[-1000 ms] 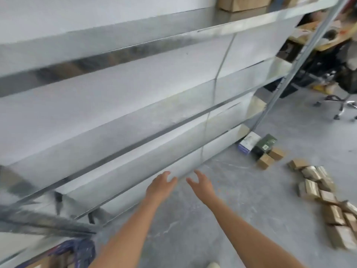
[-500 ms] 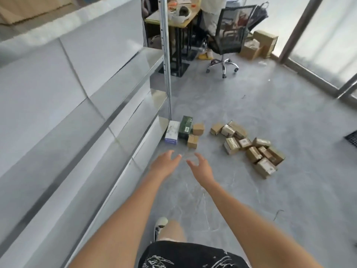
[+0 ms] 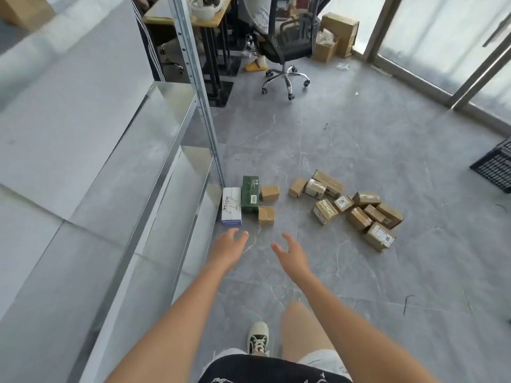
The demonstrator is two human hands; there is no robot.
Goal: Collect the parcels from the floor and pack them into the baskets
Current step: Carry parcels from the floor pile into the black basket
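Taped cardboard parcels (image 3: pixel 356 208), glossy metal shelving (image 3: pixel 154 172), smooth grey marbled floor (image 3: pixel 359 139)

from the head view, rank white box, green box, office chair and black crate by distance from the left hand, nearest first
1. white box, just ahead of the left hand, by the shelf post
2. green box, beside it on the right
3. black crate, far right edge
4. office chair, far end by the desk

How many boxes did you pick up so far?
None that I can see. Both the left hand and right hand are empty, reaching toward the white box, green box and brown parcels lying on the floor. Only a corner of a black basket shows.
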